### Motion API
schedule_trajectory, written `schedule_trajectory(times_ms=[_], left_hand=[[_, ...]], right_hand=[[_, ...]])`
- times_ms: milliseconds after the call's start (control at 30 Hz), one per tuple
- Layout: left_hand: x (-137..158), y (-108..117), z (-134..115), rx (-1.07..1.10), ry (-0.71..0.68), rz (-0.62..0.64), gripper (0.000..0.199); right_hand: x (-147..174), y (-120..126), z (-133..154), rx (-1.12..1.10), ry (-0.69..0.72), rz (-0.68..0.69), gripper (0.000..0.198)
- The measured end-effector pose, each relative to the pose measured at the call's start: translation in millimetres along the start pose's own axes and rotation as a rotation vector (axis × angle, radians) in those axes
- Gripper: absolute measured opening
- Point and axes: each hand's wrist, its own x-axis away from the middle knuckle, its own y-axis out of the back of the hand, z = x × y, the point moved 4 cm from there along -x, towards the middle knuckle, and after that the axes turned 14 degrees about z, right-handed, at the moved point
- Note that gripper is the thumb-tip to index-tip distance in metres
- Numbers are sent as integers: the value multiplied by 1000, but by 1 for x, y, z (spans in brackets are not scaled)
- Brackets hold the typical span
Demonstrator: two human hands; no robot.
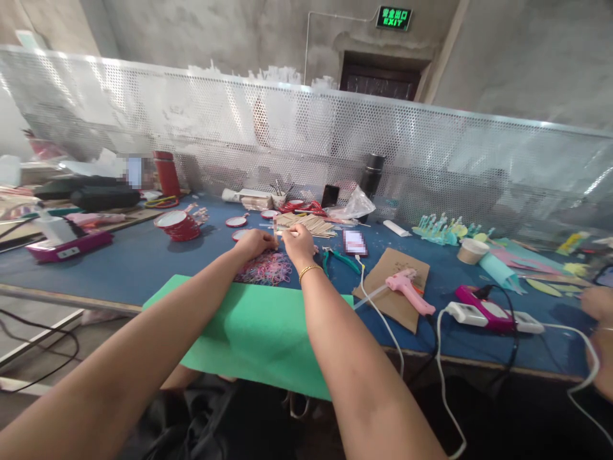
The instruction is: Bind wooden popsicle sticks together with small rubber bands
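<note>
Both hands are close together over the middle of the blue table [129, 275]. My left hand [257, 243] is closed, its fingertips curled at the edge of a pile of thin pink and purple loops [268, 268]. My right hand [299, 244] is pinched beside it. A small pale, slim piece shows between the hands, too blurred to name. Just behind lies a heap of flat wooden sticks [311, 223]. Round white pieces with red rims [236, 222] lie to the left, near a stack of similar ones [178, 225]. Green cloth [258, 326] hangs over the table edge.
Teal-handled pliers [345, 260] and a phone [354, 243] lie right of my hands. A pink glue gun [409, 291] rests on cardboard [393, 313]. White cables trail past a purple power strip [488, 310]. Another person's arm [598, 306] is at far right.
</note>
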Motion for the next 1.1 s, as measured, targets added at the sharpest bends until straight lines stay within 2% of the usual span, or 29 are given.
schedule_trajectory(times_ms=[167, 467, 667, 833, 1100], left_hand=[[-1, -1, 0, -13, -14, 13, 29], [-5, -1, 4, -15, -34, 6, 30], [-1, 0, 1, 12, -18, 15, 29], [-1, 0, -1, 27, -17, 8, 36], [-4, -1, 3, -25, 1, 5, 29]], right_hand=[[-1, 3, -4, 3, -45, -66, 11], [-4, -3, -3, -8, 52, 0, 11], [-1, 2, -2, 15, -36, -52, 10], [-1, 2, 0, 34, -17, -22, 9], [-2, 2, -1, 35, -21, -50, 10]])
